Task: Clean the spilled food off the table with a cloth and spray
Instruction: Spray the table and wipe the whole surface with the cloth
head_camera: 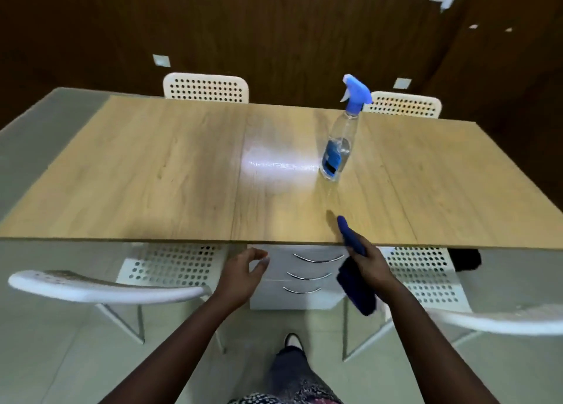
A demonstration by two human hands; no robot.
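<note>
Step in hand: looks like the very start or the very end. No spilled food shows on the table point(152, 166), only a bright sheen near its middle, which may be glare or wet spray; I cannot tell which.
Right hand point(370, 265): curled round the dark blue cloth point(355, 281), one end poking up over the near table edge, the rest hanging below the hand.
Left hand point(243, 274): holding nothing, fingers loosely bent, hovering below the table edge in front of the drawer unit point(304, 277).
Spray bottle point(339, 141): upright on the table, right of centre, just beside the sheen, well apart from both hands.
Next move: if wiping remains, the cloth needs lifting over the edge and laying flat on the sheen; the free hand could reach for the bottle.
Edges: the near edge sits right at the cloth hand. The bottle stands well in from every edge.
Open room: broad bare wood to the left. White chairs point(106, 287) flank the person on both sides, narrowing the standing gap.
</note>
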